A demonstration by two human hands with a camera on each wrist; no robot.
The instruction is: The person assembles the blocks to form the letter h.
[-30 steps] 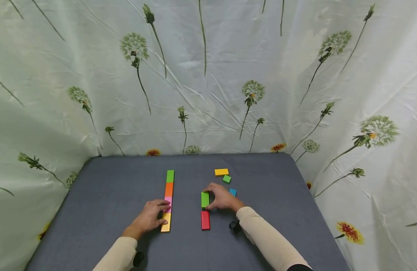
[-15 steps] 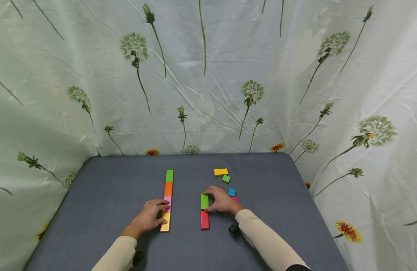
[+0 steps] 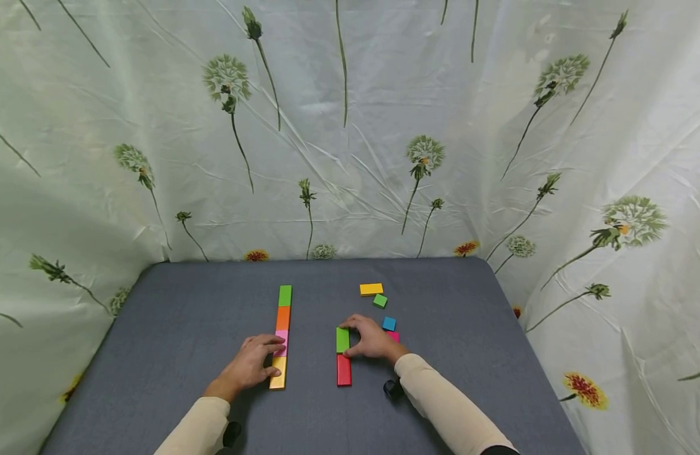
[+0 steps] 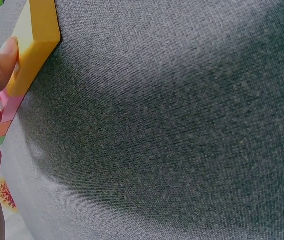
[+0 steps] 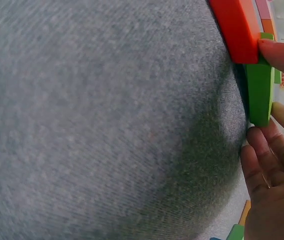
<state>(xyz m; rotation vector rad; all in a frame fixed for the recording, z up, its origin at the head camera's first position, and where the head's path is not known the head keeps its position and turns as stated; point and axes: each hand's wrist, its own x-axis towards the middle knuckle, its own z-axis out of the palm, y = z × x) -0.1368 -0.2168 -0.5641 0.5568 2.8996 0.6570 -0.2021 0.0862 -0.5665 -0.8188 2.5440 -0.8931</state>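
Since that green block (image 3: 342, 339) is a small, stiff, light slab lying flat, your right hand (image 3: 374, 339) pinching its far end and side works fine. Its long axis runs away from you, butted against the red block (image 3: 343, 370) on the grey worktop (image 3: 174, 328). Left hand (image 3: 249, 366) rests fingers straight on the four-block row (image 3: 282, 336).

Flat green block (image 3: 342, 339) lies end to end against the red block (image 3: 343, 370), touching it, just beyond it
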